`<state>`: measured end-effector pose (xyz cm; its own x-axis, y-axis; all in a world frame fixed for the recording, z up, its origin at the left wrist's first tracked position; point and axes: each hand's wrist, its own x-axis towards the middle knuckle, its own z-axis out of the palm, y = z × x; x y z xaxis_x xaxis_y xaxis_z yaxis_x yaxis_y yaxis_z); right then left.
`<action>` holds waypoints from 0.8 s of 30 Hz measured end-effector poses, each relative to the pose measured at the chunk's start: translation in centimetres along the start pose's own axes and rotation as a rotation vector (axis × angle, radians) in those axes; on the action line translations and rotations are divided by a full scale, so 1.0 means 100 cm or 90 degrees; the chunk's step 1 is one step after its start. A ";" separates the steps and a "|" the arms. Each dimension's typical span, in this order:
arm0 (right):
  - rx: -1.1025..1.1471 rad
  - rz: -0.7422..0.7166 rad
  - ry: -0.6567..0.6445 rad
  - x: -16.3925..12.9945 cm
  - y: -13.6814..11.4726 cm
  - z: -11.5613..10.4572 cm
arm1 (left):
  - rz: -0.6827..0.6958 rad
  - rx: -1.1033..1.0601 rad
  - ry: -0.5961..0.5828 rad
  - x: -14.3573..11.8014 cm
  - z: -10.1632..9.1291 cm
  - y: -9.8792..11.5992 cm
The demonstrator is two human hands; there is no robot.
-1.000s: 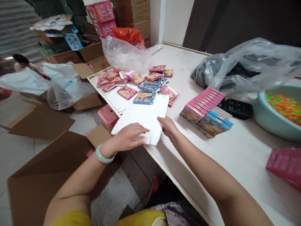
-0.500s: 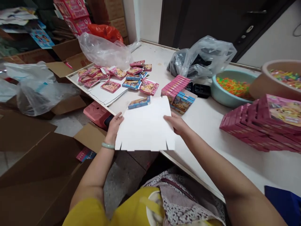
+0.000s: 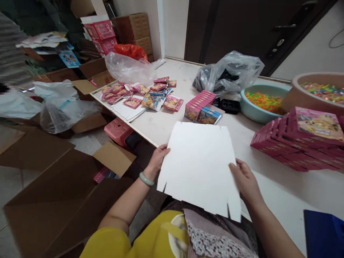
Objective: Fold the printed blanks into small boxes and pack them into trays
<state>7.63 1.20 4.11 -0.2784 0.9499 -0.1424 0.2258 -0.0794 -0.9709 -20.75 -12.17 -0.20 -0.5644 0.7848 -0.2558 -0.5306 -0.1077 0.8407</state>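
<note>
At the near edge of the table, head view: a flat white die-cut cardboard sheet is held between both hands, its far part over the tabletop and its near, notched edge overhanging the person's lap. Left hand grips the sheet's left edge, fingers curled close together around it; the thumb is hidden behind the sheet. Right hand holds the right edge low down, fingers together underneath and out of sight, thumb apparently pressed on top, a pinch as far as can be told. A green bangle sits on the left wrist. Assessment of the sheet: it appears thin and light, stiff enough to stay flat when held at two edges, yet likely to crease if bent or squeezed near the slits; the surface looks smooth and could slip in a loose grip. Opposite side edges, clear of the notches, are judged the sound places to hold. Surroundings noted: a row of pink boxes stands beyond the sheet, a larger pink stack lies to the right, loose small boxes are scattered at the far left corner, and a teal basin holds coloured pieces. No other view supplied.
</note>
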 end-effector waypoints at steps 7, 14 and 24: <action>-0.277 0.031 0.207 -0.004 0.067 -0.089 | 0.111 0.568 -0.164 0.019 0.088 -0.053; -0.569 -0.079 0.187 0.013 0.051 -0.090 | 0.295 1.149 -0.292 0.030 0.156 -0.048; -0.538 0.071 0.144 0.019 0.051 -0.066 | 0.231 1.330 -0.316 0.019 0.196 -0.080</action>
<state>14.44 4.58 0.20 -0.0419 0.9941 -0.0997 0.8809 -0.0103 -0.4732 -5.15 2.17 1.97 -0.1065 0.9763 -0.1882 0.9911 0.1195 0.0589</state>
